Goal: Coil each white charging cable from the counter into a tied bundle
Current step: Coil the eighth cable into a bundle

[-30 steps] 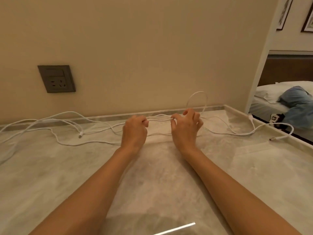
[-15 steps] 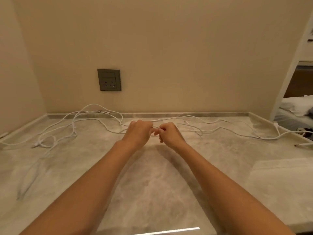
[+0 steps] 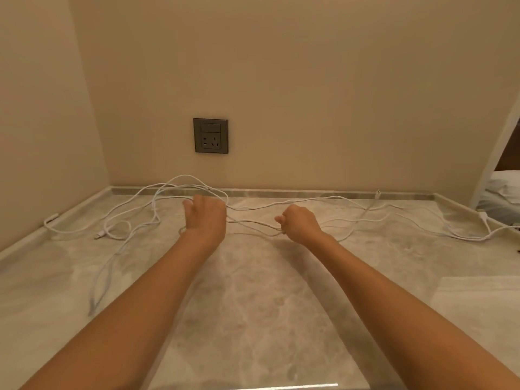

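Head view: your hands, pressed close together at mid-counter half a second ago, have now drawn apart. Your right hand (image 3: pixel 299 223) is closed in a fist, pinching one of the white charging cables (image 3: pixel 184 176) at its lower edge. Your left hand (image 3: pixel 205 218) reaches over the tangle below the wall socket (image 3: pixel 210 135); its fingers curl away from the camera, so you cannot tell whether they grip a strand. The cables lie loose across the back of the counter (image 3: pixel 253 305), looped at the left and trailing off to the right. No bundle exists yet; you seem to be drawing out a length to start coiling.
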Tool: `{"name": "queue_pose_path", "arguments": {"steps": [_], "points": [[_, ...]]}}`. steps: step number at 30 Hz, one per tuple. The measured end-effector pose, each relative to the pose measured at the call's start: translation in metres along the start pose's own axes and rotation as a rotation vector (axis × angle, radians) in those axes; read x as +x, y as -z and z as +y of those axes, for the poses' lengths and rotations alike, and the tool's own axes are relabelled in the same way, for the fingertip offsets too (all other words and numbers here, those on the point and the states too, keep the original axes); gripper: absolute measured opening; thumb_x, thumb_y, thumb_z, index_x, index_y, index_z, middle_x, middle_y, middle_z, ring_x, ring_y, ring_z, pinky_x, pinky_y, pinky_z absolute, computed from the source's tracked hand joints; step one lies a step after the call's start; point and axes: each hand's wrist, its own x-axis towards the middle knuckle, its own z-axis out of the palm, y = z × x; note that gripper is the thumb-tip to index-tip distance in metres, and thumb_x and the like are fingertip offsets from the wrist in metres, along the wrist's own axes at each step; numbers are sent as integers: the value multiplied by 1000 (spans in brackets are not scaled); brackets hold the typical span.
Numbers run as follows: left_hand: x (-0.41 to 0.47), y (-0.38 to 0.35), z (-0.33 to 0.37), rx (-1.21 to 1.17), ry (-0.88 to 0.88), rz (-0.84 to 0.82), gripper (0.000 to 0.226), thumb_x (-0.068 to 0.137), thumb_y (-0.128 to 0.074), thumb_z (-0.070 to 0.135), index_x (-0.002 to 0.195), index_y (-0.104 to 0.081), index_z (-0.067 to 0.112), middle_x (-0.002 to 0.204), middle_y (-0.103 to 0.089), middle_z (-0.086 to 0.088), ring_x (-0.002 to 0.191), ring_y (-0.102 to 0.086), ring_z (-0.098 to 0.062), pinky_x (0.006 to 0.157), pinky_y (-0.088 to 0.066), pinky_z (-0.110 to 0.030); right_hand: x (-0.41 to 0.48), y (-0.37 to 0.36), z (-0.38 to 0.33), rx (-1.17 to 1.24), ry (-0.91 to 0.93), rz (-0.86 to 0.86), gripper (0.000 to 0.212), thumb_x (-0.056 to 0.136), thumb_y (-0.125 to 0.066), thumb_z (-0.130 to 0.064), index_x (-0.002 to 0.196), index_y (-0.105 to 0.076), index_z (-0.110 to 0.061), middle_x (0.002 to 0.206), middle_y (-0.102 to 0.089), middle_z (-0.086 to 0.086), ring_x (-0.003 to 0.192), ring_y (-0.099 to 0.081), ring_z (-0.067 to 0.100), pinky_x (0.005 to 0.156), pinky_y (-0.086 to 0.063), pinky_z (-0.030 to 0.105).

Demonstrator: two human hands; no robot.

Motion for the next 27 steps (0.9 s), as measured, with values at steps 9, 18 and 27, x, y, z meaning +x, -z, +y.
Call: {"name": "queue_pose_path", "arguments": {"steps": [9, 18, 27], "points": [[11, -14, 28, -215, -302, -37, 58, 95, -47, 24, 143, -20, 6, 149, -26, -15, 140, -22, -28, 111, -21, -43, -3, -2, -19, 701, 155, -175, 27, 90, -40, 5, 74, -55, -9, 74, -53, 1, 63, -41, 4, 58, -36, 12], [13, -25, 20, -555, -112, 86, 18, 90, -34, 2, 87, -50, 12, 104, -60, -20, 100, -55, -38, 74, -37, -36, 8, 5, 4, 455, 251, -197, 26, 90, -61, -14, 115, -61, -8, 71, -57, -4, 59, -53, 3, 53, -41, 6], [15, -11, 44, -483, -189, -321, 54, 86, -42, 2, 139, -31, 7, 147, -32, -11, 137, -29, -26, 116, -16, -37, -3, 36, 70, 202, 78, -341, 47, 84, -40, 11, 124, -57, -5, 126, -54, 11, 119, -50, 22, 98, -40, 28]]}}
